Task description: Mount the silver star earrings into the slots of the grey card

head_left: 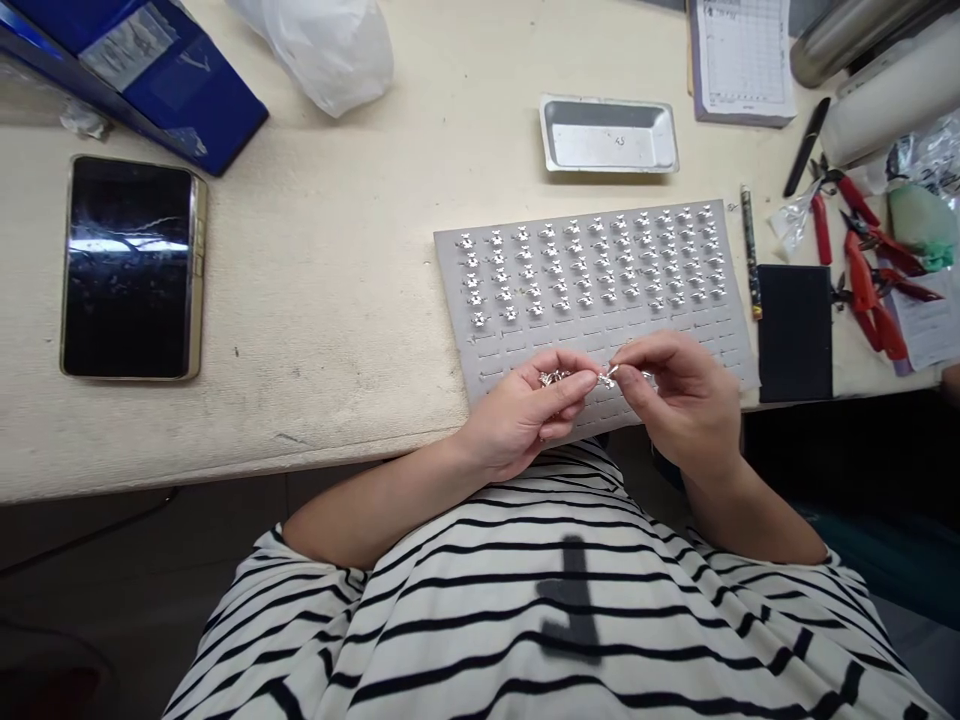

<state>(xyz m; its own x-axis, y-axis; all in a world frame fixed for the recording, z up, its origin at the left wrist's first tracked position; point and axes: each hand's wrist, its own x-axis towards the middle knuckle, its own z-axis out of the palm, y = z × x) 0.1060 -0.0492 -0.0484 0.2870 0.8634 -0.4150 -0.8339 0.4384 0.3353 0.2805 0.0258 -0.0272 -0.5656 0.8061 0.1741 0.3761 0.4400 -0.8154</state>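
Observation:
Several silver rings (pixel 553 378) are bunched in my left hand (pixel 529 410), whose thumb and forefinger pinch together at the front. A single silver ring (pixel 606 380) shows between the fingertips of both hands. My right hand (pixel 679 395) is closed in a pinch on that ring from the other side. Both hands hover over the lower part of a grey slotted ring display pad (pixel 592 318). Rows of silver rings (pixel 577 263) stand in the pad's upper slots; the lower slots in view hold none. My fingers hide part of the pad's front.
Beyond the pad lies a shallow metal tray (pixel 609 130). To the right are a patterned pen (pixel 750 250), a black flat box (pixel 795 332) and red-handled pliers (pixel 862 280). A phone (pixel 129 270), blue box (pixel 169 80) and white plastic bag (pixel 330 50) sit left.

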